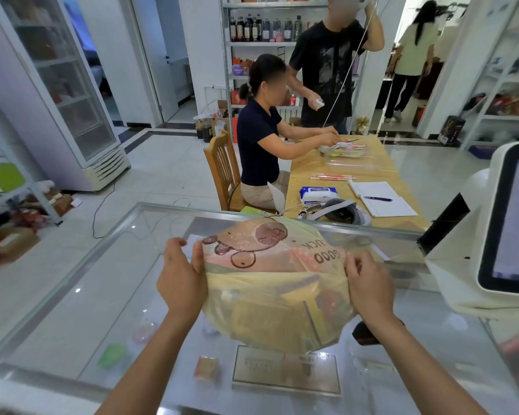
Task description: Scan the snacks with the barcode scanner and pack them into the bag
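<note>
The left grip [182, 283] and right grip [369, 292] each hold one side of the translucent yellow bag [276, 298], fingers curled into its film, over the glass surface [72, 310]; snack packs [252, 320] show inside it

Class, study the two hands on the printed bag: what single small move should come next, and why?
Probably draw the two hands together to close the bag. The left hand and right hand each grip one side of it above the glass counter, and snack packets already show through its film.
</note>
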